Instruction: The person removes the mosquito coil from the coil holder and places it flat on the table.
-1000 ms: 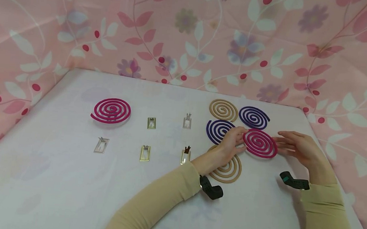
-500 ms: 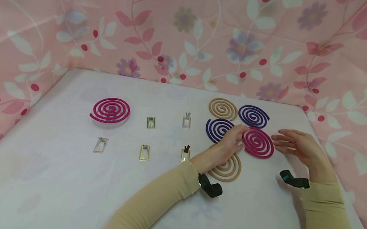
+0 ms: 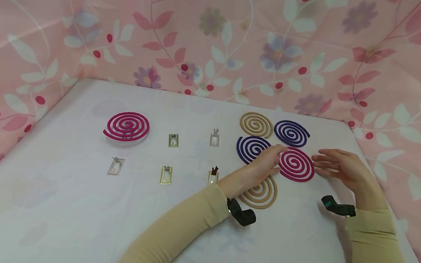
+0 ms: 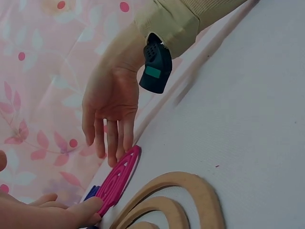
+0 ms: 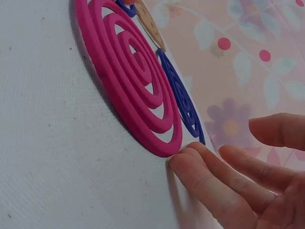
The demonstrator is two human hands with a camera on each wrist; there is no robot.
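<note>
My left hand (image 3: 264,161) is at the left edge of a pink mosquito coil (image 3: 297,164), thumb and fingers on either side of that rim. The coil lies low over the white cloth. On its far side my right hand (image 3: 339,165) holds its fingers stretched out, fingertips (image 5: 183,160) right at the rim in the right wrist view. Blue coils (image 3: 291,133) and tan coils (image 3: 256,124) lie close around the pink one. My left forearm and hand partly cover the nearer tan coil (image 3: 264,201) and the nearer blue coil (image 3: 248,149).
Another pink coil (image 3: 127,126) sits raised on a small stand at the left. Several small metal coil stands (image 3: 166,175) are spread in the middle, one with a dark brown prong (image 3: 214,171). A pink floral curtain (image 3: 211,35) surrounds the white table (image 3: 75,211).
The pink coil between my hands has shifted slightly left and come down flatter. Its right edge has drawn a little away from my right fingers. Both hands have barely moved.
</note>
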